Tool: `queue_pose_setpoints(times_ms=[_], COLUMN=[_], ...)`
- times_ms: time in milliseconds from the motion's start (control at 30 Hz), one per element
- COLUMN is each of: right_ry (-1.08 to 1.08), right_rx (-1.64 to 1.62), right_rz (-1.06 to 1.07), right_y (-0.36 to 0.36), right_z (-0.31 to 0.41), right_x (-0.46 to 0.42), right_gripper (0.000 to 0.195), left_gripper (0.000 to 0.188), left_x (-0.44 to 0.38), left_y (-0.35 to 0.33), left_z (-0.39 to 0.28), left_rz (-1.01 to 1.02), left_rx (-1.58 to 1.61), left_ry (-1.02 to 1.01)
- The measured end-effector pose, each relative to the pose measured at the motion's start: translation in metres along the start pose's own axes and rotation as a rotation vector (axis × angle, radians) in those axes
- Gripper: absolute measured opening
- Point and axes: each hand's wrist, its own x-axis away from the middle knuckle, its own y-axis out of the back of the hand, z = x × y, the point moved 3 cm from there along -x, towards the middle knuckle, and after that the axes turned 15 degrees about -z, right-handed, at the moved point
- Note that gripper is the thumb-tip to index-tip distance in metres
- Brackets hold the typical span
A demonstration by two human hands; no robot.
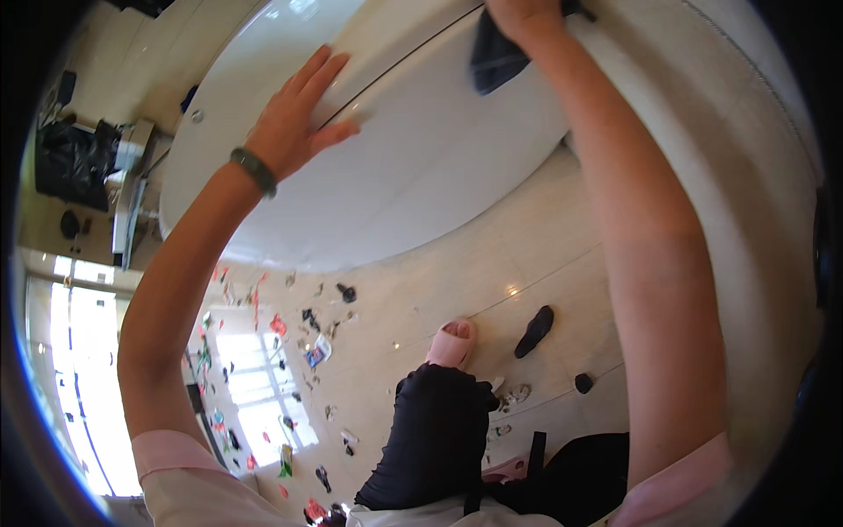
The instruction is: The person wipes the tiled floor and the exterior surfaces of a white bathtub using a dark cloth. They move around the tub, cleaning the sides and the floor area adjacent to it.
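A large, glossy white curved furniture body [395, 191] with a thin dark seam stands before me; its exact kind is unclear. My left hand [293, 115] lies on its surface near the seam, fingers spread and holding nothing. A dark bangle circles that wrist. Farther right, the upper frame edge cuts off my right hand [533, 20], and its fingers are mostly hidden. Dark cloth [494, 59] hangs from that hand against the white surface, slightly blurred. A small round metal fitting [197, 116] sits at the body's left end.
Litter, including a crumpled colourful wrapper [318, 352], is scattered over the tiled floor [395, 296]. My foot wears a pink slide sandal [452, 346]. Nearby lies a dark elongated item [535, 331]. A black plastic bag [72, 158] stands at left, beside a bright glazed doorway [85, 388].
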Motion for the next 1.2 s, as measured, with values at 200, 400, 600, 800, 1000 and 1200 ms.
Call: queue_pose_setpoints(times_ms=[200,400,600,800,1000,1200], right_ry=[0.027,0.032,-0.018,-0.122,-0.119,-0.176], right_rx=[0.013,-0.022,0.023,0.047,0.024,0.011], right_rz=[0.000,0.024,-0.019,-0.009,-0.086,0.015], right_y=[-0.002,-0.002,0.000,-0.009,-0.015,-0.021], right_z=[-0.005,0.006,0.004,-0.003,0.079,0.204], right_x=[0.000,0.002,-0.001,0.006,0.035,0.065], right_gripper=[0.024,0.018,0.019,0.023,0.024,0.030], left_gripper=[0.080,0.069,0.049,0.050,0.046,0.029], left_x=[-0.002,0.002,-0.004,-0.004,-0.003,0.002], left_y=[-0.002,0.003,0.005,0.005,-0.003,0.004], left_z=[0.000,0.000,-0.004,-0.004,0.005,0.009], left_rz=[-0.016,0.012,0.023,0.029,-0.004,-0.129], left_rx=[-0.029,-0.060,-0.007,0.082,0.091,0.002], left_ry=[0.010,0.018,0.074,0.068,0.066,-0.140])
